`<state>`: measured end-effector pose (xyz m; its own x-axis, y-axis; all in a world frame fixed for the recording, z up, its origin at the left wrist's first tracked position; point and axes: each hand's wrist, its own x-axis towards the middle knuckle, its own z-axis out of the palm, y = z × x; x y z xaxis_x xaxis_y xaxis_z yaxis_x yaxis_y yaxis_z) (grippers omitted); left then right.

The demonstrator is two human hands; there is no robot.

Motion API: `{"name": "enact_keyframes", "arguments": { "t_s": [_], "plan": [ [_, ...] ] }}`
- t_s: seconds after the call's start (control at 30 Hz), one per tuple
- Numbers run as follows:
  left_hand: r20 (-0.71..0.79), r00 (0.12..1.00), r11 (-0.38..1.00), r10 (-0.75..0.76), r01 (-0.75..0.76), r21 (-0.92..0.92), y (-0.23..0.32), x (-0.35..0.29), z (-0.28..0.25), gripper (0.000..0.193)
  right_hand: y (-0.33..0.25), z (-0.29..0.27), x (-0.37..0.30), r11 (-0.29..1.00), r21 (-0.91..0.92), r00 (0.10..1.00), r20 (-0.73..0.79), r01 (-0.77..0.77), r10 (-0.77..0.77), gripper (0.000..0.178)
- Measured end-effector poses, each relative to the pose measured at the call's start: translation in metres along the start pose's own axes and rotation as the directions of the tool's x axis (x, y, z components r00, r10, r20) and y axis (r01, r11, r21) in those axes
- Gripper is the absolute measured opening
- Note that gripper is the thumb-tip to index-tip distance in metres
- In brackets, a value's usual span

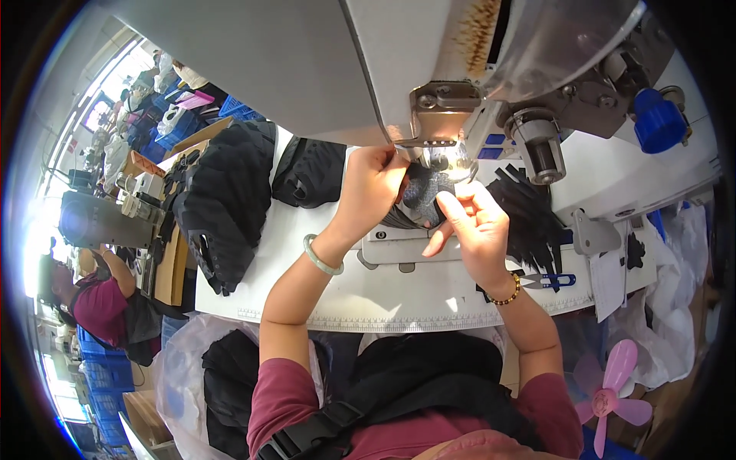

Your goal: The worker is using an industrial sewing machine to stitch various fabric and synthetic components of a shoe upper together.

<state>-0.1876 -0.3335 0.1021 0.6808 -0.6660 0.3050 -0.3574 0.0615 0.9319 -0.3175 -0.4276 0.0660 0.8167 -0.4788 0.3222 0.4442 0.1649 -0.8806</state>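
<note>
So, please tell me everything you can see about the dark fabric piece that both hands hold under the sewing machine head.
The dark fabric piece looks like a grey-black knit or mesh with a fine speckled pattern. It lies on the white sewing machine bed, right under the needle area, partly lit by the machine lamp. The left hand pinches its upper edge near the presser foot, and the right hand presses its right side with the fingertips. Its full outline is hidden by the hands.

fabric piece [424,195]: grey-black patterned | bangle [320,259]: pale green | snips [550,280]: blue
</note>
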Motion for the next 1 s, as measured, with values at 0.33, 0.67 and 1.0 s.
{"name": "enact_keyframes", "arguments": {
  "t_s": [0.33,0.67,1.0],
  "plan": [
    [-0.239,0.942,0.968,0.234,-0.203,0.148,-0.011,-0.010,0.010,0.015,-0.002,-0.004,-0.010,0.991,-0.025,0.991,-0.018,-0.132,0.131,0.012],
    [0.307,0.642,0.323,0.703,-0.672,0.666,-0.039,-0.034,-0.014,0.019,-0.014,-0.153,0.026,0.025,-0.997,0.972,-0.081,-0.077,-0.219,0.011],
    [0.268,0.658,0.362,0.704,-0.656,0.662,-0.042,-0.045,-0.015,0.018,0.032,-0.198,0.112,-0.203,-0.976,0.977,-0.112,-0.074,0.184,0.020]
  ]
}}
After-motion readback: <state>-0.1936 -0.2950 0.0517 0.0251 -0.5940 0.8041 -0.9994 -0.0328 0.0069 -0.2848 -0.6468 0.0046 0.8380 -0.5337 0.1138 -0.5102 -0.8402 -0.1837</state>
